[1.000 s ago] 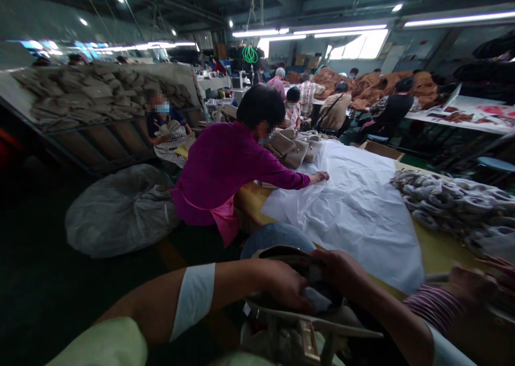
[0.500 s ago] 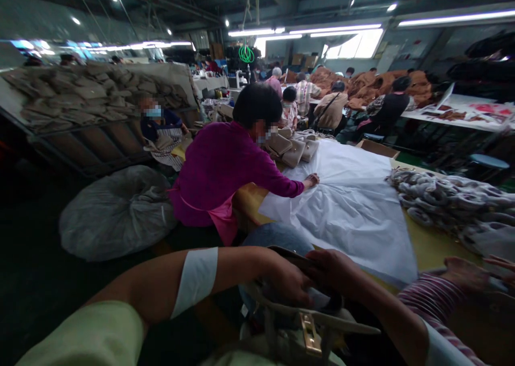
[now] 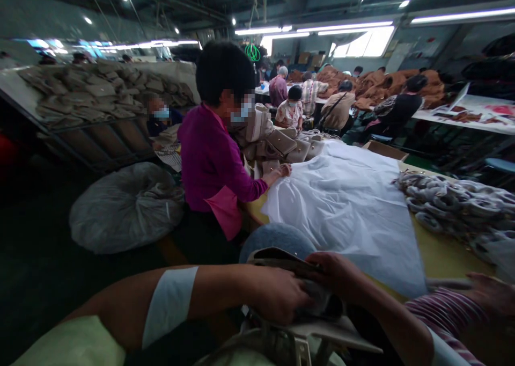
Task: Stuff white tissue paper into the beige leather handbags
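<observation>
A taupe handbag (image 3: 322, 327) with a gold-coloured clasp (image 3: 302, 350) is close below me, its mouth held apart. My left hand (image 3: 277, 295) comes across from the left and reaches into the mouth with curled fingers. The fingertips disappear against pale grey material inside, so what they grip is hidden. On the far rim, my right hand (image 3: 332, 269) pinches the bag's edge. Just beyond the bag is a rounded blue-grey surface (image 3: 277, 237).
A white sheet (image 3: 354, 205) covers part of the yellow table (image 3: 438, 248). A co-worker in purple (image 3: 213, 156) stands ahead beside stacked bags (image 3: 281, 140). Wrapped handles (image 3: 454, 199) lie right, near another person's striped sleeve (image 3: 446, 309). A big sack (image 3: 124, 207) is on the left floor.
The co-worker in purple has straightened up and drawn a hand back to the left over the sheet. My left hand has shifted slightly left and lower at the bag's mouth; my right hand keeps its hold.
</observation>
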Demonstrator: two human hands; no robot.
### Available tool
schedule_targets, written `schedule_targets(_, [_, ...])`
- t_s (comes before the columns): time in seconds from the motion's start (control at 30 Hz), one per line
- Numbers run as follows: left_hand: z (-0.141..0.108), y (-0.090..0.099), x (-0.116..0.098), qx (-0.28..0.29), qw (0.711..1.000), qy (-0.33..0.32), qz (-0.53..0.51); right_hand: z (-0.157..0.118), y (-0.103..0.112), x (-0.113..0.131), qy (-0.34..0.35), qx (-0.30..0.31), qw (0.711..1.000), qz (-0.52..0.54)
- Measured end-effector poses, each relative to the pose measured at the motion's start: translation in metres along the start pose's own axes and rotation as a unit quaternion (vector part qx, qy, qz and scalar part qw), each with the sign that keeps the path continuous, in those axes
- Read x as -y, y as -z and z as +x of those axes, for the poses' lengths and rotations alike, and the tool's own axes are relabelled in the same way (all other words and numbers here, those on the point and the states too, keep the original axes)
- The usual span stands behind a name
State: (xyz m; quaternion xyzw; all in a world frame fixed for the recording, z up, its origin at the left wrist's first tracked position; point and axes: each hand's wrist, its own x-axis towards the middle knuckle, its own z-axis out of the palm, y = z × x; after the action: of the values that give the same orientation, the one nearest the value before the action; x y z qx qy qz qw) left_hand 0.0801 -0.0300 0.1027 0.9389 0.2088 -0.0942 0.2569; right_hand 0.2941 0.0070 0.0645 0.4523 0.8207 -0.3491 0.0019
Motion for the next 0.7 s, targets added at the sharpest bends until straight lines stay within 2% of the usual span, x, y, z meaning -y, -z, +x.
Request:
schedule_targets(0.1, [0.018, -0.001, 0.005, 0.142, 0.989, 0.044, -0.027, -0.002, 0.004, 0.007, 0.002, 0.003, 1.000, -0.008])
schedule_targets(0.17, [0.024, 0.002, 0.007, 0.183, 0.980, 0.069, -0.045, -0.005, 0.005, 0.010, 0.011, 0.018, 1.000, 0.004])
schedule_targets(0.23, [0.020, 0.007, 0.009, 0.140, 0.987, 0.037, -0.071, -0.008, 0.002, 0.009, 0.023, 0.031, 0.999, 0.015])
schedule_targets(0.3, [0.004, 0.015, 0.016, 0.034, 0.994, 0.013, -0.099, -0.010, -0.004, 0.003, 0.026, 0.031, 0.999, 0.018])
schedule_targets(0.33, [-0.006, 0.020, 0.020, -0.026, 0.993, 0.026, -0.111, -0.010, -0.008, -0.001, 0.023, 0.026, 0.999, 0.014])
schedule_targets(0.4, [-0.029, 0.030, 0.031, -0.112, 0.980, 0.112, -0.123, -0.008, -0.015, -0.007, 0.014, 0.018, 1.000, 0.014])
schedule_targets(0.47, [-0.047, 0.038, 0.039, -0.096, 0.969, 0.175, -0.142, -0.005, -0.018, -0.010, 0.008, 0.016, 1.000, 0.017])
schedule_targets(0.53, [-0.054, 0.042, 0.042, -0.035, 0.967, 0.190, -0.167, -0.002, -0.019, -0.010, 0.001, 0.015, 1.000, 0.014])
schedule_targets(0.7, [-0.033, 0.032, 0.030, 0.081, 0.971, 0.184, -0.129, 0.001, -0.023, -0.009, -0.004, 0.017, 1.000, -0.015])
